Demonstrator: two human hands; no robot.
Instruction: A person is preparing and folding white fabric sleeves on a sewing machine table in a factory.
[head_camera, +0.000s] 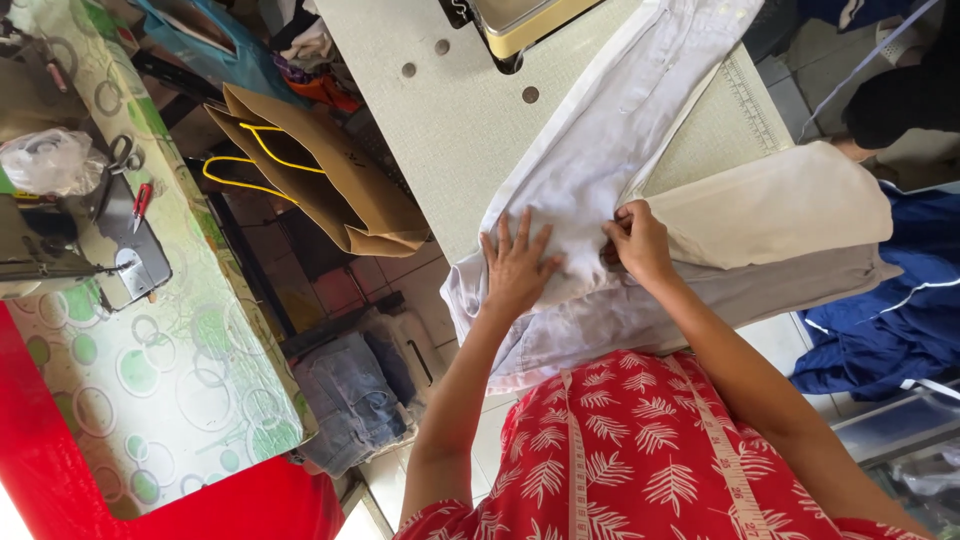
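Your left hand (517, 268) lies flat and released, fingers spread, pressing the white garment (600, 150) on the sewing table (450, 130). At three o'clock of it, your right hand (637, 240) pinches a fold of that cloth beside the cream fabric (780, 205). A brown paper bag (320, 170) stands at ten o'clock.

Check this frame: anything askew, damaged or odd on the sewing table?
Nothing damaged or spilled. The white garment lies rumpled and hangs over the table edge; left hand presses it flat while right hand pinches a fold. A brown paper bag leans tilted beside the table.
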